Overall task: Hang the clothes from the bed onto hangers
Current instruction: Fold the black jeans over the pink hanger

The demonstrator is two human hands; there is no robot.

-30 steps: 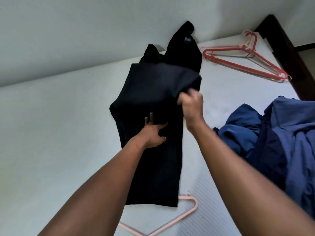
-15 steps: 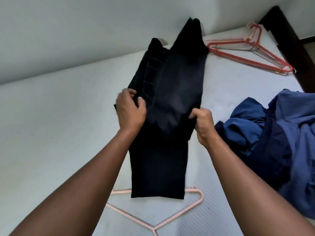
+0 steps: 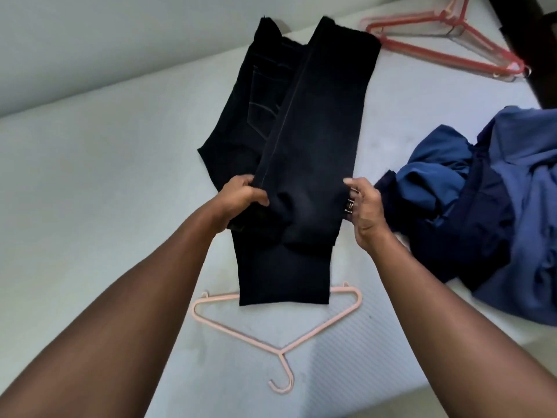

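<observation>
Both hands are on the black trousers point(image 3: 304, 131), mid-bed, about centre of my feed. The trousers lie lengthwise on the bed point(image 3: 105, 206), waist at the far end by the wall point(image 3: 120, 40). One length is doubled back over the rest, so there is a fold at hand level.

Left hand point(image 3: 241, 197) – fingers curled and clamped round the left edge of that fold, thumb on top of the cloth. Right hand point(image 3: 366, 212) – on the right edge of the fold, thumb at the top corner, fingers bent in against the cloth. It reads as a pinch. I cannot tell how far the fingertips go under the cloth.

The near hem lies across the straight bar of the pink hanger point(image 3: 281, 352) and hides the bar's middle. Both ends of the bar stick out left and right of the cloth. The hanger is flat on the bed with its hook pointing toward me, and neither hand is touching it.

The blue clothes point(image 3: 497, 206) are heaped on the right, just beside the right hand. The red hangers point(image 3: 452, 58) are stacked at far right on the bed, well apart from the trousers, with the dark bed frame point(image 3: 542, 70) beyond them.
</observation>
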